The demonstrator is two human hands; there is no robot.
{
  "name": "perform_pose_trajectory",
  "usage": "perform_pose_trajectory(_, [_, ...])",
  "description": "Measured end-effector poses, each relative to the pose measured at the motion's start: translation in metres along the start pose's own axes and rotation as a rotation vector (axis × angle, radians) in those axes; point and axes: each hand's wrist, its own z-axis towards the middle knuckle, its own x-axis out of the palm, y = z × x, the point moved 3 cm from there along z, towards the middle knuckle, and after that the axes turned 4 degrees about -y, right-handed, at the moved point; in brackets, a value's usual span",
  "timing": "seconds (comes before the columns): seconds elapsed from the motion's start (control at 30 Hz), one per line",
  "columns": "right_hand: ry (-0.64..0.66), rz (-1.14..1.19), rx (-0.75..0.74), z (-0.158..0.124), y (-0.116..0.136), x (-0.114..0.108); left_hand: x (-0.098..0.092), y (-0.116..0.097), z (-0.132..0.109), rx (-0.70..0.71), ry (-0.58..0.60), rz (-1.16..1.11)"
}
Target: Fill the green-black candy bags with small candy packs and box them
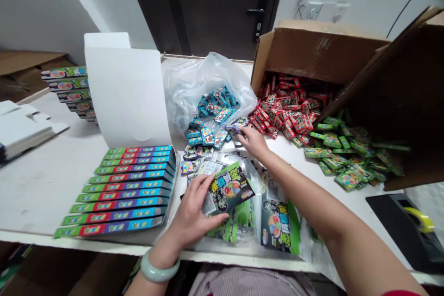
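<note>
My left hand, with a pale green bangle at the wrist, grips a black-and-green printed packet by its left side, thumb along the lower edge. Beneath it lie more green packets in clear plastic. My right hand reaches forward, its fingertips pinched on a small purple box. Just beyond are small blue boxes, spilling from a clear plastic bag. Small red boxes lie heaped to the right. Another black-and-green packet rests under my right forearm.
At left stands an open white-lidded display box with rows of green, red, purple and blue boxes. Cardboard cartons stand at the back right, beside a green box pile. A yellow tape roll sits at far right.
</note>
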Motion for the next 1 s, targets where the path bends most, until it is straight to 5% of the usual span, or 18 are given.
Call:
perform_pose_trajectory(0.1, [-0.045,0.165,0.111,-0.030,-0.008,-0.030,-0.005,0.003,0.000,0.004,-0.031,0.016])
perform_pose_trajectory(0.27, [-0.055,0.765,0.454,-0.095,-0.023,-0.070,-0.003,0.003,0.005,0.040,-0.049,0.030])
perform_pose_trajectory(0.47, [-0.223,0.761,0.710,-0.150,-0.035,-0.077,0.005,-0.003,0.005,0.048,-0.026,0.032])
perform_pose_trajectory(0.67, [-0.217,0.488,0.622,-0.193,-0.040,-0.072,0.010,-0.005,0.003,0.053,0.016,0.061])
perform_pose_trajectory(0.83, [0.019,-0.079,0.315,-0.205,-0.026,-0.091,0.011,0.000,0.005,0.052,0.038,0.066])
perform_pose_trajectory(1.0, [0.374,-0.198,-0.062,-0.169,-0.022,-0.099,0.011,-0.006,0.011,0.101,0.117,0.037])
